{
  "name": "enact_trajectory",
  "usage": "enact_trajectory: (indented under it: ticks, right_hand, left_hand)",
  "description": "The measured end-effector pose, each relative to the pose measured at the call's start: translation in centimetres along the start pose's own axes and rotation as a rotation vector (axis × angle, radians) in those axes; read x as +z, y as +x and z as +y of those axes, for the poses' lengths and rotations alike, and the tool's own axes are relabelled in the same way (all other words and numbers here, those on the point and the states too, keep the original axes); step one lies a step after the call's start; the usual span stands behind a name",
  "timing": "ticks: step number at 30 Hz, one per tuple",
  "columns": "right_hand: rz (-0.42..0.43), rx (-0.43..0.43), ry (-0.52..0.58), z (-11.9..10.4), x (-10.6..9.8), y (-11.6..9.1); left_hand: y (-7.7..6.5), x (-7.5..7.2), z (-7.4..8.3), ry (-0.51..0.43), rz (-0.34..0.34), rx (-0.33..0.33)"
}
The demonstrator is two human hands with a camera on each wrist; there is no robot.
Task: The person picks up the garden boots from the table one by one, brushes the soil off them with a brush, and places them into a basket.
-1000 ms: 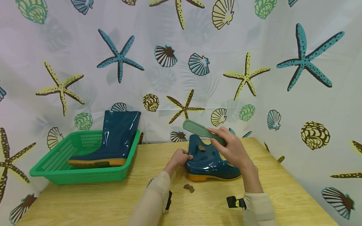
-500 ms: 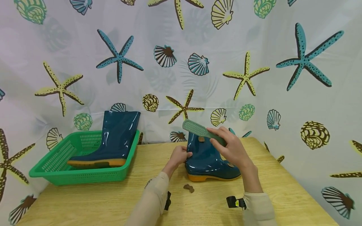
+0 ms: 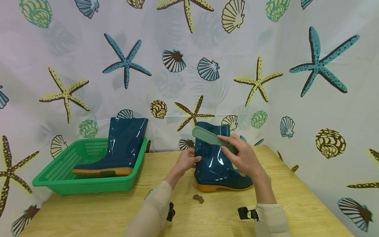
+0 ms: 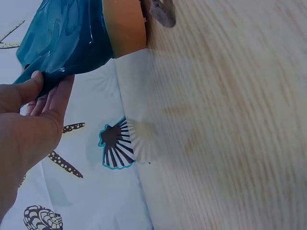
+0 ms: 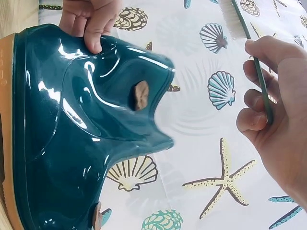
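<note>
A glossy dark blue rubber boot [image 3: 214, 171] with an orange sole stands on the table, toe to the right. My left hand [image 3: 186, 160] pinches the back of its shaft between thumb and fingers; the left wrist view shows the pinched rubber [image 4: 53, 67]. My right hand [image 3: 244, 158] grips a green-handled brush [image 3: 206, 135] in front of the upper shaft, and its white bristles [image 5: 232, 19] show in the right wrist view, apart from the boot. One brown patch [image 5: 140, 95] sticks to the shaft, another brown patch [image 5: 97, 216] to the foot. The brush hides part of the shaft in the head view.
A brown lump [image 3: 198, 198] lies on the wooden table [image 3: 97, 214] before the boot. At left, a green plastic basket [image 3: 88, 187] holds a second blue boot [image 3: 124, 144], upright. A patterned white curtain [image 3: 183, 82] hangs behind and on the right.
The boot's shaft, slumped and creased earlier, has risen and now stands taller. My left hand has moved up slightly with it. My right hand and the brush have stayed nearly still.
</note>
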State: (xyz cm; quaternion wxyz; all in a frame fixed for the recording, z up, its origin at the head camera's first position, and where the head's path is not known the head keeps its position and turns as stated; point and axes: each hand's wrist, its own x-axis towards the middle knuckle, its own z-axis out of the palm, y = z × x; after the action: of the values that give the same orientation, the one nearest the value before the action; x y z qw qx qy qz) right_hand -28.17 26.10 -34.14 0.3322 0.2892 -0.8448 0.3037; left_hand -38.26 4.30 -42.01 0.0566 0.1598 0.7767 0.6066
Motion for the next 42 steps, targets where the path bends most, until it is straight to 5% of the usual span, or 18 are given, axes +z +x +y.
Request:
enact_trajectory:
  ticks: [6,15,29,42]
  right_hand:
    - [-0.003,0.001,0.012,0.1,0.2,0.0]
    - [0.003,-0.021,0.005,0.3,0.3,0.0]
    - [-0.004,-0.025,-0.006,0.2,0.6,0.0]
    - [-0.014,-0.044,0.005,-0.2,1.1,0.1]
  left_hand:
    - [-0.7,-1.0,0.1,0.008,-0.011,0.065]
    - [-1.8,-3.7,-0.4,0.015,0.029,0.069]
    - [-4.1,-7.1,0.1,0.122,-0.014,0.101]
    - [-6.6,-9.7,0.4,0.199,-0.138,0.206]
